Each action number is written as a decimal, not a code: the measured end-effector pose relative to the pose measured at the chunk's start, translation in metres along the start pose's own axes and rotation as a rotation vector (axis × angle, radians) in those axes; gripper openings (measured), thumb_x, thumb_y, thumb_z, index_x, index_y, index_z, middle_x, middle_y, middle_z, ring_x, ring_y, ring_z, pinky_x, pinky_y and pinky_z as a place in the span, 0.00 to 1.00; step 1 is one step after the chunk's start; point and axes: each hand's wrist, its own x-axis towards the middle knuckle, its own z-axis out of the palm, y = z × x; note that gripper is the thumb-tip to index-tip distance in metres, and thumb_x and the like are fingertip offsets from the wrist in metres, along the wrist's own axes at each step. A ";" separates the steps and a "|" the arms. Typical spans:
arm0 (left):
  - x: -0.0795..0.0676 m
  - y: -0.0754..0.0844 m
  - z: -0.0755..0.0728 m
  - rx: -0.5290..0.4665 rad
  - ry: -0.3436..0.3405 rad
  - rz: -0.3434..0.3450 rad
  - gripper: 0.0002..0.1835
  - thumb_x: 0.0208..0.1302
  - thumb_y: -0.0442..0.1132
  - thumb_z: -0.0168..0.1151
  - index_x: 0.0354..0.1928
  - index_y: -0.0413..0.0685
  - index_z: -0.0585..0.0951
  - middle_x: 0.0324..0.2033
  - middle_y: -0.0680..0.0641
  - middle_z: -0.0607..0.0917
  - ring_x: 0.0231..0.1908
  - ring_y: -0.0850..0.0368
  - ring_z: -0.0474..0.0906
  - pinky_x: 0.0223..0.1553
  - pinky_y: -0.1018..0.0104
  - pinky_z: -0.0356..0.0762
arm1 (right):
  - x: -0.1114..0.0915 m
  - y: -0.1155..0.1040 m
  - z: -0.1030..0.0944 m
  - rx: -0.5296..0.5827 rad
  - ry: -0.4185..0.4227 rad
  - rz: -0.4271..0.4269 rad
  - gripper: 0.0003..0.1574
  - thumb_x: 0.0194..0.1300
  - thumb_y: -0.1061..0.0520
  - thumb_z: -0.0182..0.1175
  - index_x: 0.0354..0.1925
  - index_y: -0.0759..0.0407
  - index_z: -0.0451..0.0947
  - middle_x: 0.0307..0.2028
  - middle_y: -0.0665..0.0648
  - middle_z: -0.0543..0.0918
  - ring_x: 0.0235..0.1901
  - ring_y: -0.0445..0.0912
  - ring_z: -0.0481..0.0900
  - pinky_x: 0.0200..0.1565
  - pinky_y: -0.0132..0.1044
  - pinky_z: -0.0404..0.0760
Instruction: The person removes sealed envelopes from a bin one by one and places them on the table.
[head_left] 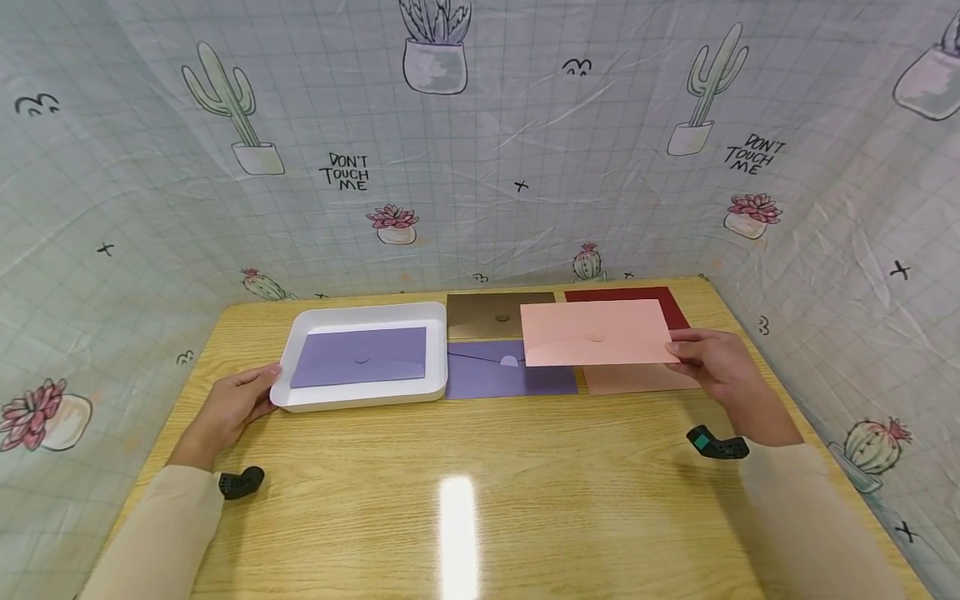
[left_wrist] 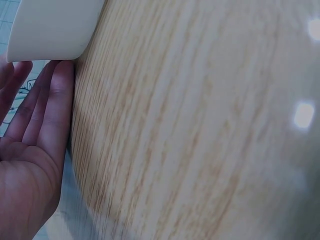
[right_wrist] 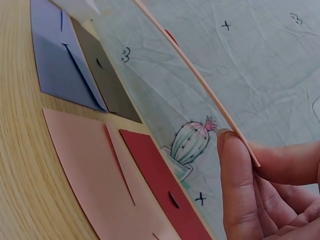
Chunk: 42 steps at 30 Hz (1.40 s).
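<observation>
My right hand [head_left: 712, 367] pinches the right end of a pink envelope [head_left: 592, 333] between thumb and fingers. This envelope is held up above the table, seen edge-on in the right wrist view. At the left, a white tray [head_left: 360, 398] holds a purple envelope [head_left: 360, 358] lying flat inside. My left hand [head_left: 240, 400] grips the tray's left side, thumb at the rim and fingers against the outer wall. Beneath the raised envelope lie a second pink envelope [right_wrist: 85, 150], a dark red envelope [right_wrist: 160, 180] and part of another purple envelope [head_left: 480, 379].
A brown envelope [head_left: 487, 312] lies behind the purple one, right of the tray. The wooden table [head_left: 360, 500] spreads out in front. A cactus-printed cloth [head_left: 480, 150] rises along the back and sides.
</observation>
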 end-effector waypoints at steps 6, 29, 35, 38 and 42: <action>0.001 -0.001 0.000 -0.017 0.001 0.007 0.43 0.76 0.55 0.60 0.79 0.34 0.59 0.40 0.77 0.78 0.41 0.81 0.80 0.45 0.77 0.85 | -0.002 -0.003 -0.009 0.025 -0.036 -0.003 0.21 0.70 0.72 0.61 0.31 0.50 0.91 0.33 0.46 0.87 0.30 0.41 0.87 0.36 0.32 0.89; 0.000 -0.002 -0.001 -0.003 0.007 0.005 0.44 0.76 0.56 0.59 0.79 0.34 0.58 0.44 0.73 0.79 0.41 0.82 0.80 0.45 0.78 0.85 | -0.013 -0.003 -0.044 0.085 -0.091 -0.018 0.22 0.71 0.76 0.57 0.34 0.56 0.91 0.33 0.51 0.87 0.32 0.43 0.89 0.37 0.33 0.90; 0.000 -0.003 -0.001 -0.003 0.000 0.012 0.43 0.76 0.56 0.60 0.79 0.34 0.58 0.44 0.74 0.79 0.42 0.81 0.80 0.45 0.77 0.85 | -0.014 0.000 -0.051 0.080 -0.089 -0.023 0.21 0.70 0.76 0.58 0.34 0.56 0.91 0.33 0.51 0.87 0.32 0.43 0.89 0.37 0.33 0.90; 0.001 -0.003 0.000 -0.017 -0.005 0.019 0.43 0.76 0.55 0.60 0.78 0.33 0.59 0.41 0.77 0.78 0.42 0.81 0.80 0.45 0.77 0.85 | -0.015 0.001 -0.055 0.075 -0.094 -0.017 0.22 0.71 0.75 0.58 0.34 0.55 0.92 0.33 0.52 0.87 0.32 0.43 0.88 0.37 0.33 0.90; 0.000 -0.003 0.000 -0.022 -0.005 0.022 0.43 0.76 0.55 0.60 0.78 0.34 0.59 0.40 0.78 0.78 0.42 0.81 0.80 0.45 0.77 0.85 | -0.016 0.001 -0.059 0.075 -0.101 -0.016 0.22 0.71 0.75 0.57 0.35 0.55 0.92 0.33 0.52 0.88 0.32 0.43 0.88 0.37 0.32 0.90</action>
